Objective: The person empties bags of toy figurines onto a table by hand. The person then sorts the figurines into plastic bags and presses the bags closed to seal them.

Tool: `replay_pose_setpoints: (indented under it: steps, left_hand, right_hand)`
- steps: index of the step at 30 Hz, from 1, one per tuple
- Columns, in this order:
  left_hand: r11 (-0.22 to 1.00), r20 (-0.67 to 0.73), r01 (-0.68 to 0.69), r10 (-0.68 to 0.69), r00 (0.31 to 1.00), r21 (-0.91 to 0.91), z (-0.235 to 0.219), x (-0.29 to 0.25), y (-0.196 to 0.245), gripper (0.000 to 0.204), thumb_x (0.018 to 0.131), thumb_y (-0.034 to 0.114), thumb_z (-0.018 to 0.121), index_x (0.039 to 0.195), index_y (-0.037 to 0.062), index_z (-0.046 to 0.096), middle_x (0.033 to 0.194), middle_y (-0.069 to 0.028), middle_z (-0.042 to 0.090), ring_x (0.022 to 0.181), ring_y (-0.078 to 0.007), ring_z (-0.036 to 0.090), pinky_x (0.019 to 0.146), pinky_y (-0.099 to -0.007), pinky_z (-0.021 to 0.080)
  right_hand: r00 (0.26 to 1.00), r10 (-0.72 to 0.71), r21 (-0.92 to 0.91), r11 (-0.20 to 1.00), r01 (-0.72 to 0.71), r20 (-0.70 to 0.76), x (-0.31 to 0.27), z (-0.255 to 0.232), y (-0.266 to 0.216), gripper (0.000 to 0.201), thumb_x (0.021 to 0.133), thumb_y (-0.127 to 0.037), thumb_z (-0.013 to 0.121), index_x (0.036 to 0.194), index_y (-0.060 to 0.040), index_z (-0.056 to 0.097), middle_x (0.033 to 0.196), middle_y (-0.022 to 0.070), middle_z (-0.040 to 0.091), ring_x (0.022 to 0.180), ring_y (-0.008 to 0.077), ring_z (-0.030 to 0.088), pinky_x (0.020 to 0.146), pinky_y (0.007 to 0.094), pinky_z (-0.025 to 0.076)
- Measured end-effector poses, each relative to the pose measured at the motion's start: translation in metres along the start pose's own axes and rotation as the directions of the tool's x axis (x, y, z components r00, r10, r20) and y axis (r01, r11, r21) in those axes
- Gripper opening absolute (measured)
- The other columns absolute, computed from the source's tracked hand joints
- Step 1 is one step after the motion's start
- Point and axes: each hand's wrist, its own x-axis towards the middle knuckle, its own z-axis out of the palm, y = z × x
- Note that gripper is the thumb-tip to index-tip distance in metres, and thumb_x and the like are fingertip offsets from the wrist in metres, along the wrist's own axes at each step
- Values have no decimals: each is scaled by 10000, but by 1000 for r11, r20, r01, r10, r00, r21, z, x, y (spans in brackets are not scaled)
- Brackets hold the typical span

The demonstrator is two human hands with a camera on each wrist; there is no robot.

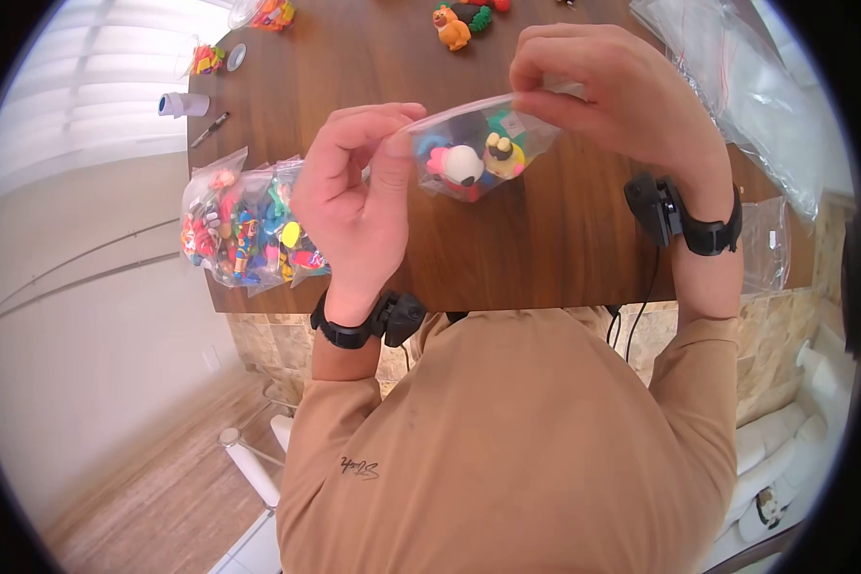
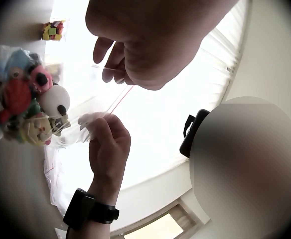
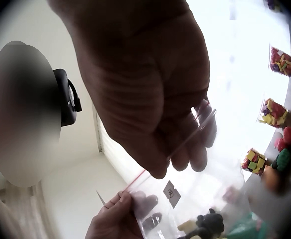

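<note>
A clear zip bag (image 1: 466, 143) of small toy figures hangs between my two hands, close over the table. Inside show a white figure with a dark nose (image 1: 463, 166), a yellow figure (image 1: 503, 156) and a red figure (image 2: 17, 97). My left hand (image 1: 356, 191) pinches the left corner of the bag's mouth between thumb and fingers. At the opposite corner, my right hand (image 1: 620, 94) grips the top edge. A red line (image 2: 119, 101) runs along the mouth between the hands. In the right wrist view, a small printed label (image 3: 172, 193) shows on the plastic.
Bags packed with colourful toys (image 1: 244, 230) lie left on the wooden table (image 1: 536, 239). Tubs of coloured pieces (image 1: 207, 60), a pen (image 1: 210, 130) and a white bottle (image 1: 184, 104) stand or lie beyond. An orange bear figure (image 1: 452, 27) is at the back; plastic bags (image 1: 751, 91) lie right.
</note>
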Motion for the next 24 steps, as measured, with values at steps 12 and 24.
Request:
replay_pose_setpoints:
  steps: [12, 24]
  left_hand:
    - [997, -26, 56, -58, 998, -60, -16, -2, -5, 92, 963, 56, 634, 992, -29, 613, 1006, -116, 674, 1001, -204, 664, 838, -282, 523]
    - [965, -19, 123, -131, 991, -230, -19, 0, -20, 75, 979, 61, 607, 1011, -7, 596, 1052, -116, 670, 1050, -219, 655, 941, -339, 498]
  right_hand:
    - [994, 63, -100, 994, -54, 92, -4, -8, 10, 137, 891, -140, 638, 899, -28, 560, 822, 129, 578, 783, 348, 563, 688, 414, 445]
    - [973, 168, 217, 955, -201, 160, -3, -9, 28, 333, 820, -137, 739, 1102, -17, 609, 981, 94, 663, 928, 224, 639, 806, 336, 497]
